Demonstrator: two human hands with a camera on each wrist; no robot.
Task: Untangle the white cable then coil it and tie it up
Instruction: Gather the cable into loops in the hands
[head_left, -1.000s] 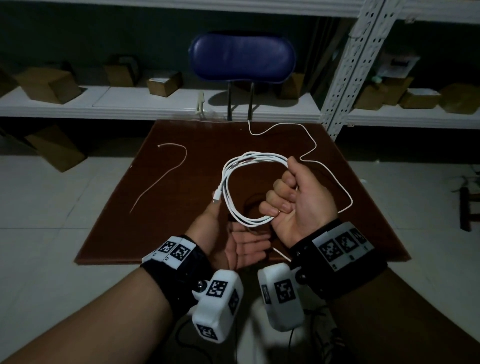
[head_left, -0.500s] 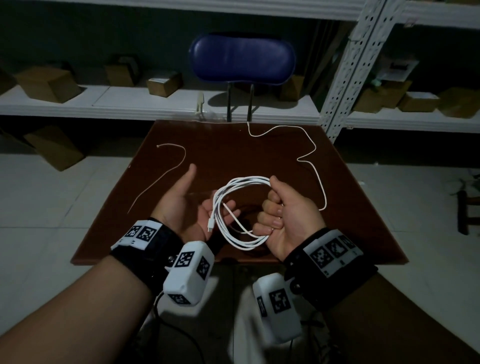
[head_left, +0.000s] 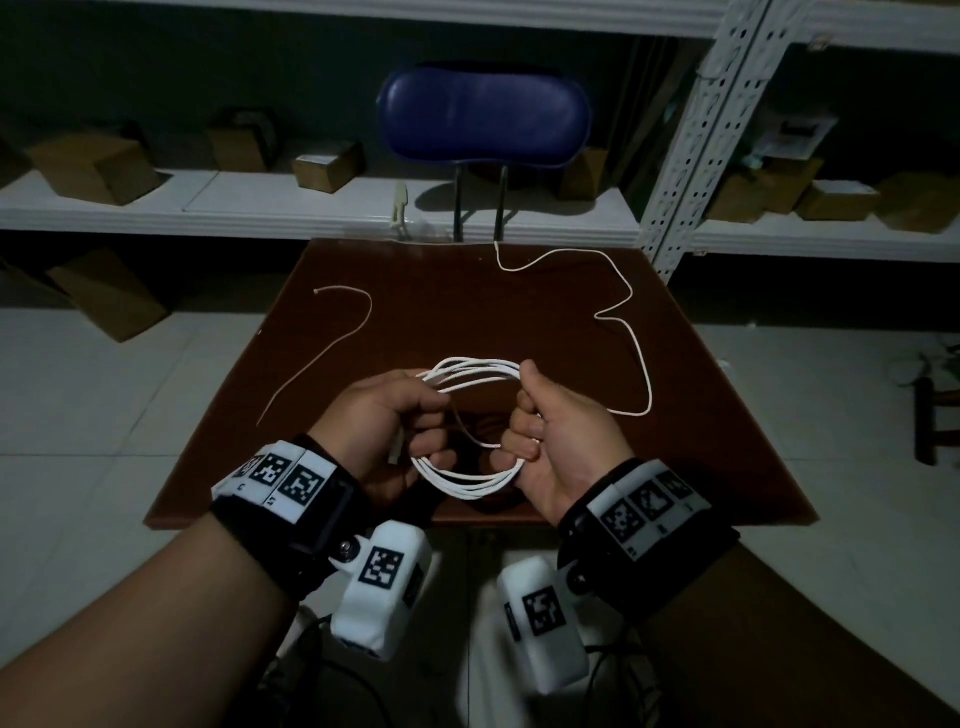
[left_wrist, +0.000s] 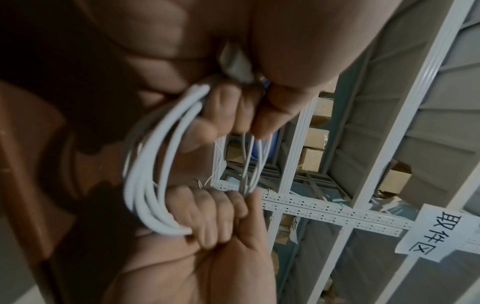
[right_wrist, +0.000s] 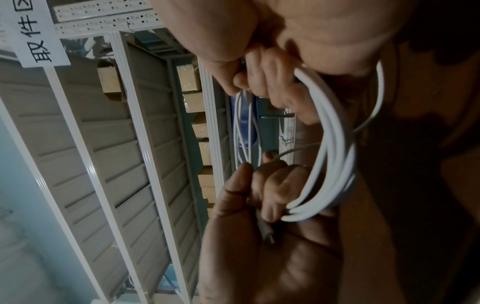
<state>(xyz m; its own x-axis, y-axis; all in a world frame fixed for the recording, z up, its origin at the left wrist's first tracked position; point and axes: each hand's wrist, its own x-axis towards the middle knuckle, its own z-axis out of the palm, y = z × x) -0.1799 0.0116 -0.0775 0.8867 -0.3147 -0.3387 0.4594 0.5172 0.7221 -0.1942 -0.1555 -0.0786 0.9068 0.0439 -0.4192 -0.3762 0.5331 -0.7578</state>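
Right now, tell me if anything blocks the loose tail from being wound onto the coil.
Nothing visible does. The loose tail lies alone on bare table, running to the coil gripped by the left hand and the right hand.

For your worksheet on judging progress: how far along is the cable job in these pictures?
Done: several loops of the white cable form a coil. In hand: the left hand and right hand each grip one side of it. Left: a loose tail lies on the brown table, uncoiled; the thin string lies unused, so nothing is tied.
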